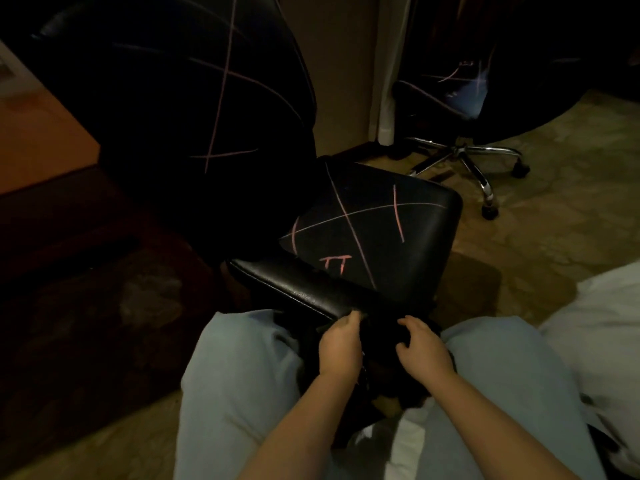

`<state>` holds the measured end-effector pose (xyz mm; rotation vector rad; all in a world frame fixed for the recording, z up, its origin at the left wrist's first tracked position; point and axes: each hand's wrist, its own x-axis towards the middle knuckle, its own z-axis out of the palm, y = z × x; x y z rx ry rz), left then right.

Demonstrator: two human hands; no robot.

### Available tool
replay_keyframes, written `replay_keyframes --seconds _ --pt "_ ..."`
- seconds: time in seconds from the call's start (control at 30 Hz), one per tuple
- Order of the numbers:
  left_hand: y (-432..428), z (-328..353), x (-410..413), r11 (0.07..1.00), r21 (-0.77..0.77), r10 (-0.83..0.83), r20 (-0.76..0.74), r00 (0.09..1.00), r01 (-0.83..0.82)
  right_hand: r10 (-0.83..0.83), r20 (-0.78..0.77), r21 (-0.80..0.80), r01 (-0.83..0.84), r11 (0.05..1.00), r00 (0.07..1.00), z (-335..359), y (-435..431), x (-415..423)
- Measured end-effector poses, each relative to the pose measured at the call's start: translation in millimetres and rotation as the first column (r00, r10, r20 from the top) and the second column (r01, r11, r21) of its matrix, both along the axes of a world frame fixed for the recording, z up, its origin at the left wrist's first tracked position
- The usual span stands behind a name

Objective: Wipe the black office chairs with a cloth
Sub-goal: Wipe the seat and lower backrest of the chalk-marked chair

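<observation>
Near black chair (377, 230), seat scored with pink marks, stands at 12 o'clock from the hands; second chair (460, 98) at 1 o'clock. Left hand (341, 344) and right hand (424, 346) each curl their fingers onto a dark cloth (381, 336) between the knees; its outline is unclear in the dim light

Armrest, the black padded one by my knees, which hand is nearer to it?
Left. The left hand reaches the near end of the armrest with its fingertips; the right hand sits off to the right, apart from it.
</observation>
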<state>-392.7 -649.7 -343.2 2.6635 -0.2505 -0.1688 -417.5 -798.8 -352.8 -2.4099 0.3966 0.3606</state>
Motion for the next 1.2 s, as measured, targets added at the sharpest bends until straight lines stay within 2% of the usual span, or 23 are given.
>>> replay_keyframes --seconds 0.1,0.23,0.33,0.5,0.57,0.7,0.77,0.87,0.93,1.03,1.1,1.2 --pt "15 -4 -4 1.000 0.002 -0.030 0.012 0.999 0.030 0.031 -0.025 0.007 -0.031 0.999 0.999 -1 1 -2" --pt "37 -10 0 0.996 -0.024 0.091 -0.006 0.996 -0.091 0.044 -0.038 0.026 -0.043 0.999 0.998 -2 2 -5" --pt "45 -9 5 0.968 -0.047 0.245 -0.051 0.968 -0.248 0.159 -0.097 -0.005 -0.161 0.987 0.982 -2 4 -5" --pt "17 -5 4 0.948 -0.091 0.304 -0.023 0.952 -0.305 0.313 -0.191 -0.113 -0.337 0.935 0.930 6 9 -3" --pt "2 -4 3 0.943 -0.079 0.322 -0.030 0.946 -0.323 0.326 -0.191 -0.124 -0.352 0.928 0.926 8 11 -2" --pt "-7 1 6 0.932 0.005 0.361 -0.095 0.928 -0.362 0.321 -0.146 -0.043 -0.330 0.943 0.936 5 9 -5" --pt "-8 4 5 0.947 0.025 0.320 -0.064 0.945 -0.319 0.316 -0.127 0.008 -0.317 0.948 0.940 3 5 -7" --pt "-11 -5 0 0.999 0.047 0.025 -0.002 1.000 -0.024 0.297 -0.094 0.057 -0.293 0.954 0.950 1 0 -10" --pt "-13 -18 -5 0.994 -0.035 -0.107 0.011 0.994 0.107 0.254 -0.061 0.074 -0.250 0.965 0.965 -1 1 -11" --pt "-3 -18 -7 0.985 -0.154 -0.077 0.038 0.996 0.082 0.102 0.028 0.070 -0.104 0.992 0.994 -2 6 -7" --pt "2 -18 -5 0.988 -0.154 -0.019 0.104 0.994 0.035 0.001 0.131 0.092 -0.013 0.996 0.991 -1 13 -4" --pt "5 -19 -3 0.991 -0.133 0.041 0.178 0.983 -0.017 0.051 0.270 0.092 -0.078 0.993 0.961 2 25 -1"
